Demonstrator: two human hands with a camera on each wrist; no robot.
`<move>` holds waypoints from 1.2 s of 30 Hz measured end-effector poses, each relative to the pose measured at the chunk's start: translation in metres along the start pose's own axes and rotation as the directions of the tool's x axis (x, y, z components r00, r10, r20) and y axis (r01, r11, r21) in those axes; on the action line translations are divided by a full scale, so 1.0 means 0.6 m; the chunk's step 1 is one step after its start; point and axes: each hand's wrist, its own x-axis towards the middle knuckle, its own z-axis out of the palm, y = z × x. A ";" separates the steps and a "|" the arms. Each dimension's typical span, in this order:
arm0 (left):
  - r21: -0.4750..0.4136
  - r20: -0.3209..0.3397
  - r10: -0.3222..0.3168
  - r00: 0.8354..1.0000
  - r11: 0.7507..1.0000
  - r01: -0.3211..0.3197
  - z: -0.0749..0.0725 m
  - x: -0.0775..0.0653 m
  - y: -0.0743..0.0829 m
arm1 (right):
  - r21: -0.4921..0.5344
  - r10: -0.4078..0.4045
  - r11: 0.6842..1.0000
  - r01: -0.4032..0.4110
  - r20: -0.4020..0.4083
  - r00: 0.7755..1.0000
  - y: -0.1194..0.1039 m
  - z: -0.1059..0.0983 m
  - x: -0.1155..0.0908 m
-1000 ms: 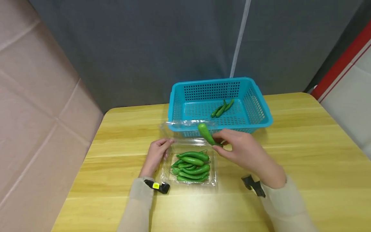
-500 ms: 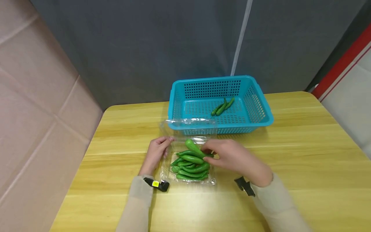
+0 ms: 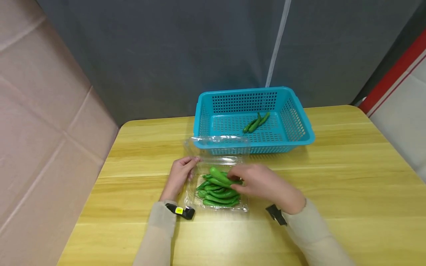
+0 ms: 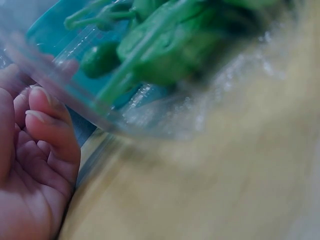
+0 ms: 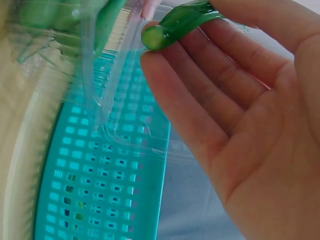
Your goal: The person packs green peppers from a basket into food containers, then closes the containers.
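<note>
A clear plastic clamshell box (image 3: 188, 199) lies opened out on the table, its lid (image 3: 216, 139) leaning back against the blue basket. Several green chili peppers (image 3: 221, 202) are piled in its tray. My left hand (image 3: 178, 176) pinches the box's left edge near the hinge; in the left wrist view its fingers (image 4: 55, 130) curl beside the plastic wall. Over the pile, my right hand (image 3: 256, 183) holds a lighter green pepper (image 3: 216, 173) by its stem end, slightly blurred. In the right wrist view that pepper (image 5: 172, 35) sits between thumb and fingers.
The blue perforated basket (image 3: 304, 138) stands directly behind the box, with a few green peppers (image 3: 254, 125) on its floor. A wooden table (image 3: 346, 166) carries everything. A dark grey curtain (image 3: 186, 59) hangs at the back edge, and a pinkish padded wall (image 3: 40, 129) flanks the left.
My right hand has carried the light green pepper down and left from in front of the basket onto the pile in the box. My left hand has stayed at the box's edge.
</note>
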 end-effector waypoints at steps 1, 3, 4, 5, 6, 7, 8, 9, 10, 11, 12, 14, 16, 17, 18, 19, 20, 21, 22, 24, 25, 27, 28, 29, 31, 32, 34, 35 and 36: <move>0.001 0.000 0.002 1.000 1.000 -0.002 0.000 0.000 0.000 | -0.005 0.001 1.000 -0.001 0.006 1.000 0.000 0.002 0.001; -0.002 0.000 0.002 1.000 1.000 -0.002 0.001 0.000 0.001 | -0.009 0.005 1.000 -0.005 0.016 1.000 0.000 0.006 0.001; -0.004 0.000 0.002 1.000 1.000 -0.002 0.001 -0.001 0.001 | -0.011 0.007 1.000 -0.007 0.023 1.000 0.000 0.008 0.002; -0.004 -0.001 0.002 1.000 1.000 -0.002 0.001 -0.001 0.001 | -0.009 0.006 1.000 -0.006 0.028 1.000 0.000 0.011 0.002; -0.002 -0.001 0.004 1.000 1.000 -0.004 0.001 -0.001 0.001 | -0.011 0.003 1.000 -0.003 0.033 0.999 0.001 0.014 0.004; -0.003 -0.002 0.005 1.000 1.000 -0.005 0.001 -0.001 0.001 | -0.012 0.001 1.000 -0.001 0.038 0.999 0.001 0.016 0.004; -0.003 -0.004 0.004 1.000 1.000 -0.004 0.001 -0.001 0.002 | -0.013 -0.002 1.000 0.002 0.042 0.999 0.001 0.019 0.005; -0.002 -0.004 0.004 1.000 1.000 -0.004 0.001 -0.001 0.001 | -0.012 -0.006 1.000 0.006 0.047 0.999 0.002 0.023 0.006; 0.000 -0.004 0.005 1.000 1.000 -0.005 0.001 -0.001 0.002 | -0.014 -0.007 1.000 0.007 0.052 0.999 0.003 0.026 0.007; 0.001 -0.005 0.007 1.000 1.000 -0.007 0.001 -0.001 0.002 | -0.013 -0.007 1.000 0.008 0.057 0.998 0.004 0.028 0.008; 0.002 -0.006 0.008 1.000 1.000 -0.008 0.001 -0.001 0.002 | -0.018 -0.005 1.000 0.006 0.061 0.998 0.005 0.031 0.009; 0.005 -0.003 0.010 1.000 1.000 -0.010 0.001 -0.001 0.002 | -0.024 0.002 1.000 -0.001 0.069 0.998 0.007 0.036 0.010; 0.006 -0.001 0.015 1.000 1.000 -0.015 0.001 -0.001 0.003 | -0.037 0.013 0.999 -0.010 0.075 0.997 0.008 0.040 0.010; 0.007 -0.001 0.016 1.000 1.000 -0.016 0.001 -0.001 0.003 | -0.042 0.017 0.999 -0.014 0.077 0.997 0.009 0.042 0.011; 0.009 0.000 0.017 1.000 1.000 -0.017 0.001 -0.001 0.003 | -0.050 0.020 0.999 -0.016 0.079 0.997 0.009 0.044 0.011; 0.010 0.001 0.019 1.000 1.000 -0.019 0.000 0.000 0.003 | -0.058 0.022 0.998 -0.017 0.083 0.996 0.010 0.046 0.011; 0.011 0.001 0.019 1.000 1.000 -0.019 0.000 0.000 0.002 | -0.064 0.023 0.998 -0.018 0.087 0.996 0.010 0.047 0.011; 0.011 0.002 0.019 1.000 1.000 -0.019 0.000 0.000 0.002 | -0.072 0.026 0.997 -0.020 0.088 0.996 0.009 0.049 0.011; 0.012 0.002 0.020 1.000 1.000 -0.020 0.000 0.000 0.002 | -0.077 0.029 0.997 -0.022 0.089 0.996 0.009 0.050 0.012; 0.016 0.002 0.023 1.000 1.000 -0.023 0.001 0.000 0.002 | -0.088 0.036 0.996 -0.028 0.088 0.995 0.008 0.051 0.012; 0.017 0.002 0.024 1.000 1.000 -0.024 0.001 -0.001 0.002 | -0.094 0.040 0.995 -0.032 0.086 0.995 0.008 0.052 0.012; 0.020 0.002 0.027 1.000 0.999 -0.027 0.001 -0.001 0.002 | -0.104 0.046 0.994 -0.038 0.081 0.996 0.007 0.053 0.012; 0.021 0.000 0.028 1.000 0.999 -0.028 0.001 -0.001 0.002 | -0.110 0.049 0.993 -0.040 0.079 0.996 0.006 0.054 0.012; 0.021 0.001 0.028 1.000 0.999 -0.028 0.001 -0.001 0.002 | -0.116 0.051 0.992 -0.042 0.077 0.996 0.006 0.055 0.012; 0.020 0.000 0.028 1.000 0.999 -0.028 0.000 -0.001 0.002 | -0.128 0.057 0.991 -0.047 0.076 0.996 0.005 0.056 0.012; 0.019 0.000 0.028 1.000 0.999 -0.028 0.000 -0.001 0.002 | -0.134 0.059 0.990 -0.049 0.075 0.995 0.004 0.057 0.012; 0.018 0.003 0.024 1.000 1.000 -0.024 0.000 0.000 0.002 | -0.141 0.068 0.988 -0.057 0.071 0.995 0.004 0.060 0.013; 0.017 0.004 0.021 1.000 1.000 -0.021 0.000 0.000 0.003 | -0.146 0.070 0.987 -0.060 0.067 0.995 0.004 0.061 0.013; 0.015 0.005 0.017 1.000 1.000 -0.017 0.000 0.000 0.003 | -0.150 0.072 0.987 -0.061 0.064 0.995 0.004 0.062 0.013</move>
